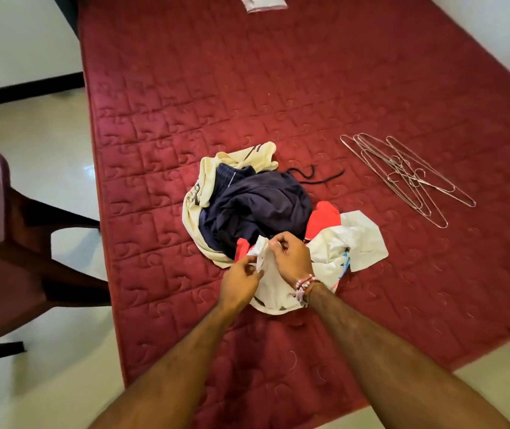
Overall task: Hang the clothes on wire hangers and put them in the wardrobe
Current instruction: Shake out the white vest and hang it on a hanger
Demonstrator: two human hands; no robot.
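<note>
- Your left hand [241, 281] and right hand [290, 258] both pinch the white garment [334, 252] at the near edge of the clothes pile [256, 205].
- Wire hangers [408, 178] lie right of the pile, apart from it, on your red quilted mattress [185, 88].

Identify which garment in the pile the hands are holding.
The white garment, nearest the person: left hand and right hand pinch it. The navy garment, cream garment and red garment are not held.

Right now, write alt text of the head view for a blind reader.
The left hand and right hand pinch a white garment at the near edge of a clothes pile on a red mattress. To its right lie wire hangers; a chair stands left.
</note>
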